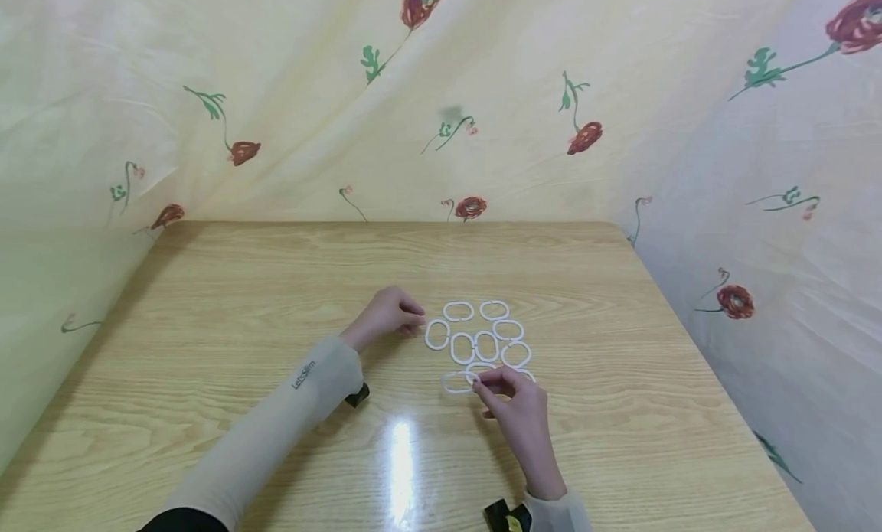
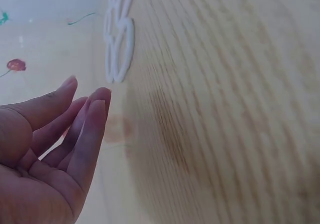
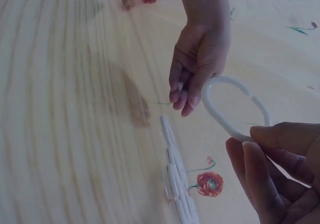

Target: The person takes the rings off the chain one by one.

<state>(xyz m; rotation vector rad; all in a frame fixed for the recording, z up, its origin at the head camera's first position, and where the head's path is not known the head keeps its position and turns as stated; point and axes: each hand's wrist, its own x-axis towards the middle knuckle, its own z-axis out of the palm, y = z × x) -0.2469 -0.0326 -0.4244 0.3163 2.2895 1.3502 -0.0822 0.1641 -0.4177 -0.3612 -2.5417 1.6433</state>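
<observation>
My right hand (image 1: 517, 406) pinches a white oval curtain ring (image 3: 226, 79) between thumb and fingertips. A small slit shows in one long side of that ring. In the head view it overlaps the near end of a group of similar white rings (image 1: 475, 350) lying flat on the table, and the right wrist view shows it raised above the tabletop. To the left of the group, my left hand (image 1: 388, 315) hovers with bent, relaxed fingers and holds nothing. Its thumb stands apart from the fingers (image 2: 92, 134) in the left wrist view. My right fingers partly hide the nearest rings.
A wood-grain table (image 1: 276, 287) spreads beneath both hands. Flower-printed cloth (image 1: 310, 96) hangs behind the table and along its sides. A bright light reflection lies on the near part of the tabletop. Dark wrist devices (image 1: 506, 515) sit at both sleeves.
</observation>
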